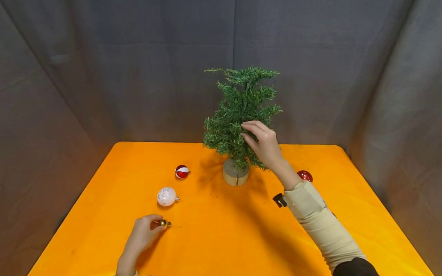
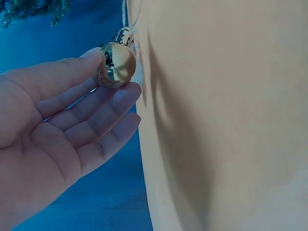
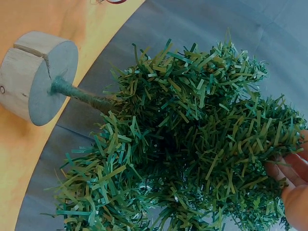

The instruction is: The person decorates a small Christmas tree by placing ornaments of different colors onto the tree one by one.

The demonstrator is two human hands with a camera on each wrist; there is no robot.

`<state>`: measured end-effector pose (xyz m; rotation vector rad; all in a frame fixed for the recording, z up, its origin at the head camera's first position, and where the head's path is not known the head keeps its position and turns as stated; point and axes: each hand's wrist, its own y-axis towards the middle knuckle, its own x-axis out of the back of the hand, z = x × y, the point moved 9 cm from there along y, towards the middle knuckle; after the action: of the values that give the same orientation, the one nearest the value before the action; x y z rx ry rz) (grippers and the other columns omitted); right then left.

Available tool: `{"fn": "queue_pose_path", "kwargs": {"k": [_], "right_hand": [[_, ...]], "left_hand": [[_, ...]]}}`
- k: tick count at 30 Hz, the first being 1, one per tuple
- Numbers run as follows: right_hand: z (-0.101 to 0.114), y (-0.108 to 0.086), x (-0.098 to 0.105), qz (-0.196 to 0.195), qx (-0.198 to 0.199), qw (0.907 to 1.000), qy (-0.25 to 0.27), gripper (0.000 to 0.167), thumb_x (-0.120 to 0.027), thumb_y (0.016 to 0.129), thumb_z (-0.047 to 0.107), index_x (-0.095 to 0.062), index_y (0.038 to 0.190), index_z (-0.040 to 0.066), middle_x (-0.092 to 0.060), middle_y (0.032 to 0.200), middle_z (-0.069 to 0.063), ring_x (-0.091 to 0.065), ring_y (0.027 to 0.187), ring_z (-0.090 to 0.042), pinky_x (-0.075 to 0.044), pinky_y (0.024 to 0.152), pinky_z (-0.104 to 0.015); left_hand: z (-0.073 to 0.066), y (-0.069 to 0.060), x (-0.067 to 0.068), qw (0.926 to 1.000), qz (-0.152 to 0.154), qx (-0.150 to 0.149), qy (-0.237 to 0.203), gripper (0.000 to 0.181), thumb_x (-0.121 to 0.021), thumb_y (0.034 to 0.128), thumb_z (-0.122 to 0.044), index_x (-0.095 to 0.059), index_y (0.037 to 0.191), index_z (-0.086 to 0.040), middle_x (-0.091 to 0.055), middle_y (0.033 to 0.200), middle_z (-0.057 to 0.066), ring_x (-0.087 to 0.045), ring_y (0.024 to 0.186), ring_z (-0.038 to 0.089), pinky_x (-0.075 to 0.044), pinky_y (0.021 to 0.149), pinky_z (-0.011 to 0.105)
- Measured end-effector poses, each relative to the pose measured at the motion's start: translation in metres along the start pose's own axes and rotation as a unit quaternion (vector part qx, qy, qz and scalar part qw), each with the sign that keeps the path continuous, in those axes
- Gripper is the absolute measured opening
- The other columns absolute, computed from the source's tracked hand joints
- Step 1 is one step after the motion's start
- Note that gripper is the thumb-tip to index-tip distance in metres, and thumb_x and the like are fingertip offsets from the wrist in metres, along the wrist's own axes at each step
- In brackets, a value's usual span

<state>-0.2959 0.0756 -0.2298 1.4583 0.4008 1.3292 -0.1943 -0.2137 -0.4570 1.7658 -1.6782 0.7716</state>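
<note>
A small gold bauble (image 2: 118, 65) is pinched between the thumb and fingers of my left hand (image 1: 143, 232), low over the front left of the table. Its cap and thin hanging string show in the left wrist view. My right hand (image 1: 264, 143) is at the front of a small green artificial Christmas tree (image 1: 238, 107). In the right wrist view the fingers (image 3: 284, 171) curl about the tip of a branch (image 3: 269, 139), partly hidden by needles. The tree stands upright on a round wooden base (image 1: 236, 174) with a split in its side.
Left of the tree lie a red and white bauble (image 1: 182, 171) and a speckled white bauble (image 1: 167, 196). A red bauble (image 1: 305, 176) sits behind my right forearm, partly covered. Grey curtains (image 1: 165, 76) enclose the orange table (image 1: 214, 237) at the back and sides.
</note>
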Motion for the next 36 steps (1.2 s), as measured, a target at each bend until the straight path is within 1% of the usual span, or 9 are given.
{"fn": "queue_pose_path", "kwargs": {"k": [4, 10, 13, 19, 24, 29, 31, 36], "right_hand": [[0.001, 0.0, -0.001, 0.005, 0.0, 1.0, -0.003, 0.02, -0.065, 0.078, -0.004, -0.064, 0.098, -0.006, -0.061, 0.098, -0.016, -0.06, 0.087, -0.025, -0.05, 0.072, -0.03], [-0.001, -0.001, -0.002, 0.011, -0.003, 0.9999, -0.005, 0.021, -0.065, 0.078, -0.004, -0.064, 0.098, -0.006, -0.061, 0.098, -0.016, -0.06, 0.087, -0.025, -0.05, 0.073, -0.03], [-0.003, -0.002, -0.002, 0.01, -0.002, 0.9999, -0.005, 0.021, -0.065, 0.077, -0.004, -0.065, 0.098, -0.006, -0.061, 0.098, -0.016, -0.06, 0.088, -0.025, -0.05, 0.073, -0.03], [-0.003, -0.004, -0.002, 0.005, 0.004, 1.0, -0.004, 0.019, -0.065, 0.077, -0.005, -0.066, 0.096, -0.007, -0.062, 0.097, -0.017, -0.06, 0.088, -0.026, -0.05, 0.075, -0.031], [-0.003, -0.006, -0.002, 0.0, 0.003, 1.0, 0.005, 0.018, -0.065, 0.077, -0.006, -0.066, 0.094, -0.007, -0.062, 0.096, -0.018, -0.06, 0.088, -0.027, -0.05, 0.075, -0.031], [-0.004, -0.007, -0.002, -0.006, 0.005, 0.9999, 0.01, 0.018, -0.065, 0.076, -0.008, -0.066, 0.093, -0.008, -0.062, 0.095, -0.018, -0.06, 0.086, -0.028, -0.05, 0.074, -0.032], [-0.003, -0.007, -0.002, -0.008, 0.007, 0.9999, 0.012, 0.018, -0.065, 0.075, -0.008, -0.066, 0.093, -0.008, -0.062, 0.095, -0.018, -0.061, 0.086, -0.028, -0.05, 0.073, -0.032], [-0.002, -0.007, -0.001, -0.012, 0.009, 0.9998, 0.009, 0.017, -0.065, 0.075, -0.009, -0.067, 0.091, -0.008, -0.062, 0.093, -0.018, -0.061, 0.084, -0.027, -0.051, 0.072, -0.032]], "left_hand": [[-0.004, 0.0, 0.003, 0.9998, -0.008, -0.002, -0.02, 0.021, -0.069, 0.0732, 0.002, -0.065, 0.093, 0.003, -0.064, 0.085, 0.008, -0.058, 0.072, 0.018, -0.049, 0.063, 0.031], [-0.012, -0.003, 0.011, 0.9984, -0.017, -0.004, -0.054, 0.023, -0.068, 0.0754, 0.002, -0.063, 0.098, 0.006, -0.064, 0.088, 0.012, -0.061, 0.076, 0.022, -0.051, 0.066, 0.033], [-0.019, -0.004, 0.015, 0.998, -0.026, -0.014, -0.057, 0.024, -0.067, 0.076, 0.002, -0.063, 0.099, 0.007, -0.064, 0.088, 0.012, -0.061, 0.077, 0.023, -0.05, 0.067, 0.034], [-0.032, -0.003, 0.023, 0.9966, -0.05, -0.047, -0.046, 0.027, -0.068, 0.075, 0.002, -0.063, 0.101, 0.006, -0.063, 0.092, 0.014, -0.061, 0.081, 0.025, -0.05, 0.07, 0.035], [-0.04, -0.001, 0.027, 0.9952, -0.06, -0.06, -0.05, 0.029, -0.068, 0.0752, 0.002, -0.062, 0.103, 0.007, -0.063, 0.094, 0.014, -0.061, 0.082, 0.025, -0.05, 0.071, 0.038], [-0.048, 0.004, 0.029, 0.9935, -0.072, -0.071, -0.053, 0.029, -0.069, 0.0751, 0.001, -0.063, 0.103, 0.006, -0.063, 0.093, 0.013, -0.06, 0.081, 0.024, -0.05, 0.072, 0.038], [-0.05, 0.006, 0.029, 0.993, -0.075, -0.071, -0.057, 0.029, -0.069, 0.0751, 0.0, -0.063, 0.102, 0.006, -0.063, 0.093, 0.014, -0.061, 0.08, 0.024, -0.05, 0.072, 0.037], [-0.059, 0.011, 0.031, 0.99, -0.084, -0.085, -0.074, 0.027, -0.069, 0.0756, 0.0, -0.064, 0.101, 0.006, -0.064, 0.092, 0.015, -0.061, 0.079, 0.025, -0.05, 0.071, 0.038]]}}
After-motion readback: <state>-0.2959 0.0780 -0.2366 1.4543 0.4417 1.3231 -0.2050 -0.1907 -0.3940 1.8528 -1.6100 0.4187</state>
